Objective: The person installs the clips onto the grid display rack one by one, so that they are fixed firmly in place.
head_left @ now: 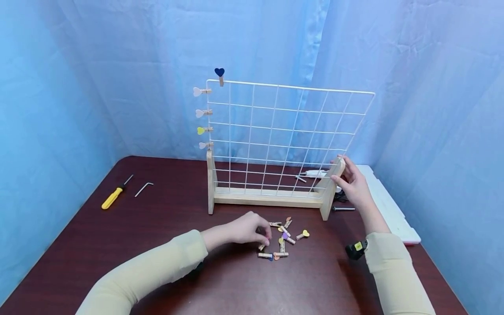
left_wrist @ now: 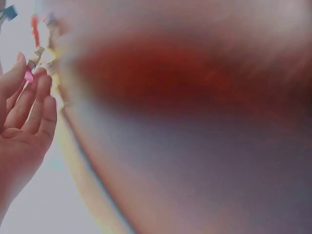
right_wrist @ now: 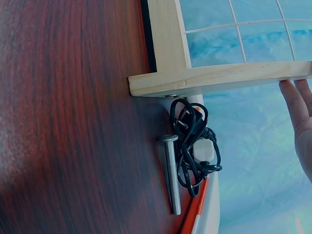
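My left hand [head_left: 249,228] pinches a small wooden clothespin [left_wrist: 35,57] with a pink heart between thumb and fingertips, low over the table. Right beside it lies a loose group of clothespins [head_left: 282,246] with yellow, orange, purple and blue hearts. My right hand [head_left: 353,183] grips the right wooden upright [head_left: 334,179] of a stand, thumb on the near face and fingers behind. That stand carries a white wire grid [head_left: 291,118]. Clipped on the grid's left edge are several heart clothespins, white ones and a yellow one [head_left: 201,131]; a dark blue one [head_left: 219,73] stands on its top wire.
At the left of the table lie a yellow screwdriver [head_left: 113,198] and a hex key [head_left: 143,190]. A bolt [right_wrist: 171,175] and a coiled black cable [right_wrist: 190,146] sit by the stand's right foot. Beyond them is a white foam board [head_left: 387,210]. Blue curtains hang behind.
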### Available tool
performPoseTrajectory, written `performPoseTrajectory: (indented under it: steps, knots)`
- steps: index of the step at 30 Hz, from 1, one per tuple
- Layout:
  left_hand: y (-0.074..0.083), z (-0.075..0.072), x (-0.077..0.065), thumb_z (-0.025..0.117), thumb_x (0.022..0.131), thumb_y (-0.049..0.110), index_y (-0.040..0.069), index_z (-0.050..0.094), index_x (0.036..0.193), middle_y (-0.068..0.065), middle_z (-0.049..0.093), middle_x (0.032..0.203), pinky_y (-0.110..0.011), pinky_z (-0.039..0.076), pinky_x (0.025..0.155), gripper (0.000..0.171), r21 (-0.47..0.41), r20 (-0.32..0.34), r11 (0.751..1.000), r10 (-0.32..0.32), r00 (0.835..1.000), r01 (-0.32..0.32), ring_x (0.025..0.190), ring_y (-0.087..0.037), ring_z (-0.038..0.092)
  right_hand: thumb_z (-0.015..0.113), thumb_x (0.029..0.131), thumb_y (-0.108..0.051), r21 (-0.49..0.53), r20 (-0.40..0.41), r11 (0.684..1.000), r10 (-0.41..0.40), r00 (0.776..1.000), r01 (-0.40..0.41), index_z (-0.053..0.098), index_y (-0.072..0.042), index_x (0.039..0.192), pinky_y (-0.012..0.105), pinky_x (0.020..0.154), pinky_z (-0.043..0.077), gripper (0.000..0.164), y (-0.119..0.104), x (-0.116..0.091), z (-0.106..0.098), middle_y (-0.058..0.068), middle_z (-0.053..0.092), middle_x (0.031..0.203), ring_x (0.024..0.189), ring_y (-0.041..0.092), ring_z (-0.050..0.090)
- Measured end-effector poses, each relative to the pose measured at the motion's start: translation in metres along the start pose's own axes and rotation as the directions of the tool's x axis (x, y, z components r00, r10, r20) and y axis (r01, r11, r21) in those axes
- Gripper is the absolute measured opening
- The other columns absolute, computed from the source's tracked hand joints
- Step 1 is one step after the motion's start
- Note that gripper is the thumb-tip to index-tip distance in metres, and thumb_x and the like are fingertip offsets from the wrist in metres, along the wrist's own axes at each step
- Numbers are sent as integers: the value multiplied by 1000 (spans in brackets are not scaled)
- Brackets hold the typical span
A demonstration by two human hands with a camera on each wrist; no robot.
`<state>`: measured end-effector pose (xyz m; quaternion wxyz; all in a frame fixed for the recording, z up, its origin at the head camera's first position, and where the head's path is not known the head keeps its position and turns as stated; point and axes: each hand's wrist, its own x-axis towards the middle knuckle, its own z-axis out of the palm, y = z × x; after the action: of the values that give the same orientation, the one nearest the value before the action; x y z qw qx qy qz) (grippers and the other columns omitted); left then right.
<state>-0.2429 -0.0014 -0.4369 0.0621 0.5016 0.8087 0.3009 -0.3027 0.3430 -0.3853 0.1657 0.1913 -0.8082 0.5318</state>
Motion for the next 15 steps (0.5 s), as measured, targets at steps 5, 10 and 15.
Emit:
performPoseTrajectory:
  steps: [5,10,15]
  knots:
    - [11,-34,1,73,70,25,14,69,75,13,63,64,-13,47,61,13,-117,-112,991,-73,991,60,62,4,58,57,85,-7,-19,3,1000,-1,1000,1,31,-24,138,10,84,41,61,-2,-1,-1,13,46,132,118,7,44]
    - [31,-80,1,71,71,29,20,71,76,14,65,67,-15,48,61,11,-34,-268,999,-49,962,41,63,5,58,57,85,-7,-22,13,999,26,1000,-25,31,-25,138,9,83,41,62,-9,-2,1,7,47,132,119,8,43]
    - [55,-136,3,71,73,29,21,71,78,15,66,73,-16,48,68,10,4,-390,998,-52,919,58,70,4,59,57,85,-6,-11,11,999,34,999,-34,32,-23,138,9,83,41,61,-22,-4,2,3,48,131,119,10,43]
